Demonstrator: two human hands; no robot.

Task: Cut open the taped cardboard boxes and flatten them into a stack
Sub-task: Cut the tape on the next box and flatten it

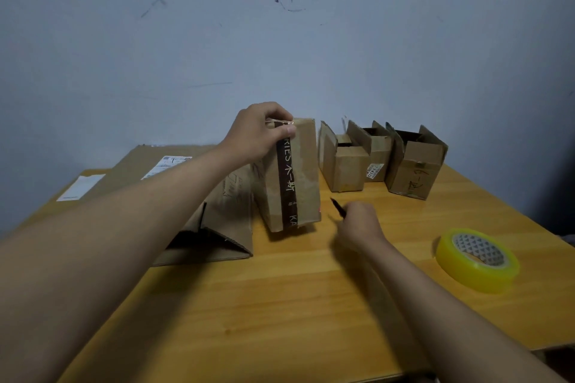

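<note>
While standing upright on the counter point(280, 305), box point(303, 171) gripped at top by left hand point(255, 137); right hand point(357, 221), curled round cutter point(337, 207), just right of its taped long axis.

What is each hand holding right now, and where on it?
Left hand grips the taped box by its top corner; right hand holds a dark blade or pen-like tool by its rear end.
</note>
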